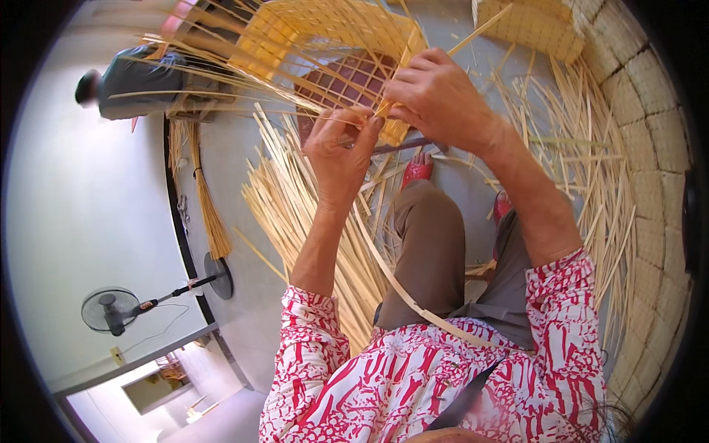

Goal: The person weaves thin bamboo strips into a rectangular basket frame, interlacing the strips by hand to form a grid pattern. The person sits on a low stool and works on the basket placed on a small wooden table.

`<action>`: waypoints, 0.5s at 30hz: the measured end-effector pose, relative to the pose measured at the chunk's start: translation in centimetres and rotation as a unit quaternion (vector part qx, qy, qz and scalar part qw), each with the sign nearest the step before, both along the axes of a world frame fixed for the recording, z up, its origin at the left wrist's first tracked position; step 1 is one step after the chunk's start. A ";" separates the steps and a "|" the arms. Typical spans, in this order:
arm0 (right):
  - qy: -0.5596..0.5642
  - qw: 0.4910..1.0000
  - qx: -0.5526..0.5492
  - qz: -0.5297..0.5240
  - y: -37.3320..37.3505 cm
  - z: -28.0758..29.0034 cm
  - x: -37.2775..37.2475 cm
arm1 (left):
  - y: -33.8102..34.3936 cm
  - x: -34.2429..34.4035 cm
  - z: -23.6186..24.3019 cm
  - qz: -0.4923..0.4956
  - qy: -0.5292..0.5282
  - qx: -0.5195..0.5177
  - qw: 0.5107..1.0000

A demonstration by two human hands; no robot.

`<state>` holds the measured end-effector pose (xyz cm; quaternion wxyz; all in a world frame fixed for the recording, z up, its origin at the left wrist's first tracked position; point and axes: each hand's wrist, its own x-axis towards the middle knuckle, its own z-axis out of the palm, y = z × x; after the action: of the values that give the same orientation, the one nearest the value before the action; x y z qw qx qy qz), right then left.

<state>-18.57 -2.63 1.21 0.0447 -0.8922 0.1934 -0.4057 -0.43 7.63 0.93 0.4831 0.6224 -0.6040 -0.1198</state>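
Note:
A partly woven yellow basket [269,46] of flat bamboo strips tilts in front of me, loose strip ends fanning out to its left. Both hands work at its near corner. My left hand [342,151] pinches a thin strip there between thumb and fingers. Just right of it, my right hand [443,96] is closed on the basket's edge, its fingertips close to the left thumb. A long pale strip [395,280] curves from under my hands down to my lap. Beneath the open weave shows a dark red stool [332,77]; what the fingertips press on is partly hidden.
Long split bamboo strips [295,214] lie heaped left of my legs, and more strips [583,170] cover the floor at right. Stacked woven panels [642,140] line the right side. Another basket [532,29] stands far right. A fan [111,310], a broom [209,199] and another person [140,81] are at left.

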 end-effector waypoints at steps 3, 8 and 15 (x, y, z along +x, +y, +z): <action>-0.173 0.984 -0.032 -0.012 0.6 0.6 0.3 | 0.0 0.6 -0.1 0.026 0.016 -0.019 0.999; -0.226 0.911 0.345 -0.005 1.4 -3.9 1.6 | -0.1 2.8 -2.3 0.029 0.105 -0.035 0.993; -0.495 0.439 0.711 0.238 -1.0 -3.3 3.2 | -0.1 4.2 -3.2 -0.006 0.118 -0.057 0.991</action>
<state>-15.35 -3.62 -2.07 0.8464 -0.2046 0.1386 -0.4717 3.73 7.56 -2.25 0.5848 0.5721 -0.5522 -0.1604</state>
